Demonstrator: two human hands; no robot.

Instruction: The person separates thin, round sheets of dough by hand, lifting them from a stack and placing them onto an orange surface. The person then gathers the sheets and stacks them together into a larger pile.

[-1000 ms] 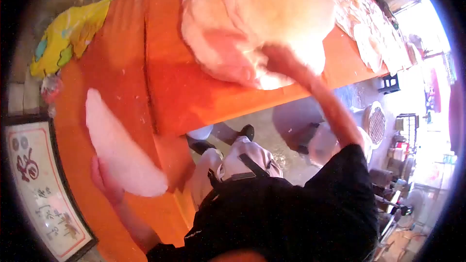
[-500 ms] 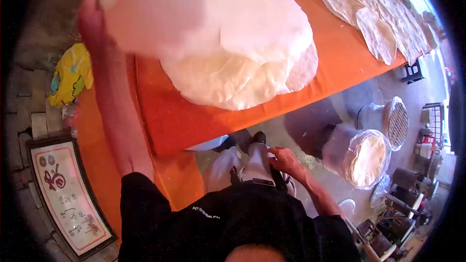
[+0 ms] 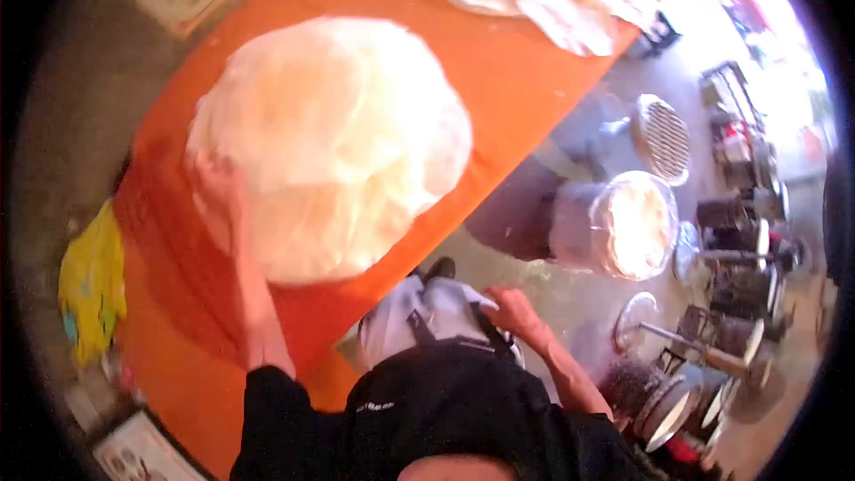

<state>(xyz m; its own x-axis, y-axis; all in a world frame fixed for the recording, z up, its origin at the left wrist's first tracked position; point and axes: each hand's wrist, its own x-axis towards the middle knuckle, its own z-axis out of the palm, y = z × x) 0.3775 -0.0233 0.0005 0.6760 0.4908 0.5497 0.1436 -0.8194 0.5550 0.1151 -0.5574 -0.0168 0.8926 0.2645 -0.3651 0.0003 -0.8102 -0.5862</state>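
A thick pile of large, round, thin flatbreads point(image 3: 329, 142) lies on the orange cloth of the table, its edges overlapping unevenly. My left hand point(image 3: 216, 174) touches the pile's left edge, the forearm reaching up from below; blur hides whether its fingers pinch a sheet or lie on it. Off the table, my right hand point(image 3: 512, 310) rests against my light trousers point(image 3: 392, 316) at the right thigh, holding nothing, its fingers extended.
More flatbreads point(image 3: 561, 0) spread over the far end of the orange-covered table point(image 3: 508, 98). On the floor to the right stand a plastic-wrapped round stack point(image 3: 637, 223) and a round grille point(image 3: 661, 138). Several stools point(image 3: 721, 338) crowd the right side. A yellow cloth point(image 3: 93, 285) hangs left.
The raised, blurred flatbread now lies flat on the pile. My left hand has come down to the pile's left edge. The view has turned, while my right hand stays at my thigh.
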